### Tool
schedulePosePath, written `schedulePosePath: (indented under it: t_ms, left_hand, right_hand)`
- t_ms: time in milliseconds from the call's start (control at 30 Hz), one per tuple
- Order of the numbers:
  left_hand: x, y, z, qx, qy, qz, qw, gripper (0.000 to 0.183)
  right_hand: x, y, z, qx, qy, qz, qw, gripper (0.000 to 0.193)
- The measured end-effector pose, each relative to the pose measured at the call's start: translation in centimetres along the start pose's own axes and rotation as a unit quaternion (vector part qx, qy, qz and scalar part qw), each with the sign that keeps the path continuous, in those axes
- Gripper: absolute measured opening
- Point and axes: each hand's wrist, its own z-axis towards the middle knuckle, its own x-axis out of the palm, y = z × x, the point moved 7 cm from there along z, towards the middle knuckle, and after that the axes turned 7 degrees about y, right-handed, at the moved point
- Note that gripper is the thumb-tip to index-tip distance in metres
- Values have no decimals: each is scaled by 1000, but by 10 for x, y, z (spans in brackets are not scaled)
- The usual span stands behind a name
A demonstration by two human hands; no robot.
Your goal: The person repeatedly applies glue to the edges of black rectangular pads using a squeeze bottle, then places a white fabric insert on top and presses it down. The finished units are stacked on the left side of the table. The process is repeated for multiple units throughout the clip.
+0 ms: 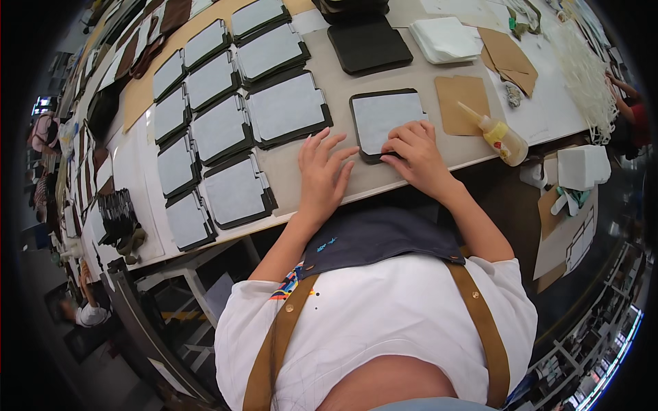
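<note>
Both hands were flat and open, gripping nothing — left hand [321,175] on the bench [384,175], right hand [415,152] pressing the black-edged grey square panel [384,116].

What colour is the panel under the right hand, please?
Pale grey, on a black backing piece, under the right hand; head view.

A: What can't you make out here?

B: The right hand [416,154] covers the near corner of the black panel with the grey sheet [385,122], so that corner's edge is hidden.

A: And the left hand [323,175]?

B: It lies flat on the table [384,179]; what is under the palm can't be told.

A: Anything cut off?

B: The black stack [351,7] at the top runs out of the picture. The small grey object [514,94] beside the brown paper is too small to identify.
</note>
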Motion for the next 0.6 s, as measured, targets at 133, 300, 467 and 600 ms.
schedulePosePath:
  t_ms: [133,300,467,600]
  left_hand:
    - [7,-13,9,19,6,12,1000,32]
    - [13,-16,5,57,38,24,997,31]
    - [9,-13,6,47,9,6,999,22]
    - [3,-12,7,40,-25,-27,999,16]
  right_hand:
    - [-9,-4,18,-14,-31,-18,999,18]
    - [-6,-9,32,-20,-29,-49,998,19]
    - [-2,-33,49,12,-61,-63,996,20]
    - [2,-35,77,-9,-53,-97,994,20]
